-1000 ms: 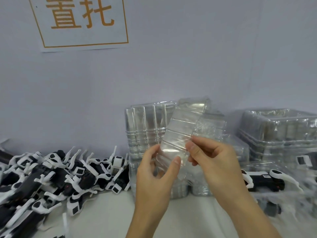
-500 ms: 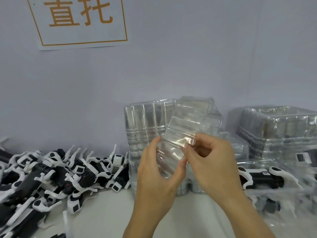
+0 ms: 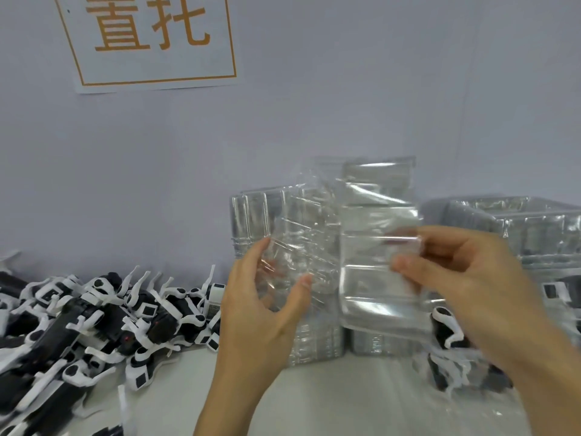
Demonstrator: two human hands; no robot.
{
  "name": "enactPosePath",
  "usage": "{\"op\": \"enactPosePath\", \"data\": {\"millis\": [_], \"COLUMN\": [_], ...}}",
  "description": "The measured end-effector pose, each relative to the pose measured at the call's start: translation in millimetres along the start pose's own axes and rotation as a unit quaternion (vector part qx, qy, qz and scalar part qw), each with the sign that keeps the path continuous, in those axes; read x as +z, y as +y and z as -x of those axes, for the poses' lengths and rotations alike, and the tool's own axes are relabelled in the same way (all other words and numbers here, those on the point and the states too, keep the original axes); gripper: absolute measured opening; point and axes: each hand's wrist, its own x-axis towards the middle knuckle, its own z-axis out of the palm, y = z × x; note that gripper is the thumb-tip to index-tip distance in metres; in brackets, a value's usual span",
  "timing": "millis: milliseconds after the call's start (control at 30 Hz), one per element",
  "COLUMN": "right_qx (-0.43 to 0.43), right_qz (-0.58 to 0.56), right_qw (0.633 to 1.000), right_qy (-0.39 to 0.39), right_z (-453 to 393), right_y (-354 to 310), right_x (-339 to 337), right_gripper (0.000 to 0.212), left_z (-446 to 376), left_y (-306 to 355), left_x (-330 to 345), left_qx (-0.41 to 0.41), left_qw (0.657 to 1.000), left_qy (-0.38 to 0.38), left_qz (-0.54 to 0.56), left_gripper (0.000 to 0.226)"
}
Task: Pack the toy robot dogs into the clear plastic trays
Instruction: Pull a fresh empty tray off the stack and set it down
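Toy dogs (image 3: pixel 94 316) lie left of the tray stacks (image 3: pixel 267 221) against the wall (image 3: pixel 345 89).

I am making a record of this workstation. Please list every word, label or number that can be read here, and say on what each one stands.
"置托": orange characters inside an orange frame on the white paper sign on the wall; the tops of the characters are cut off by the picture edge.
No readable text on the clear plastic trays or the toy robot dogs.

Motion blurs the right hand (image 3: pixel 465 278) and the clear tray (image 3: pixel 377 265) it holds; behind that tray, a toy dog (image 3: pixel 448 328) is half hidden.
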Motion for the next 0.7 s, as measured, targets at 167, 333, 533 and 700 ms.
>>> {"op": "enactPosePath", "data": {"millis": [167, 333, 533, 700], "right_qx": [0.021, 0.039, 0.087, 0.176], "right_qz": [-0.109, -0.166, -0.192, -0.255], "right_qw": [0.992, 0.98, 0.96, 0.919], "right_qy": [0.051, 0.1, 0.185, 0.243], "right_z": [4, 4, -7, -21], "right_y": [-1, 12, 28, 47], "right_x": [-50, -70, -54, -42], "right_gripper": [0.062, 0.044, 0.015, 0.022], "left_z": [-4, -12, -14, 6], "left_y": [5, 9, 14, -5], "left_x": [-10, -28, -61, -86], "left_qx": [-0.013, -0.027, 0.0, -0.024], "left_qw": [0.998, 0.994, 1.0, 0.995], "left_qy": [0.023, 0.074, 0.028, -0.07], "left_qz": [0.049, 0.076, -0.006, -0.061], "left_gripper": [0.068, 0.063, 0.073, 0.073]}}
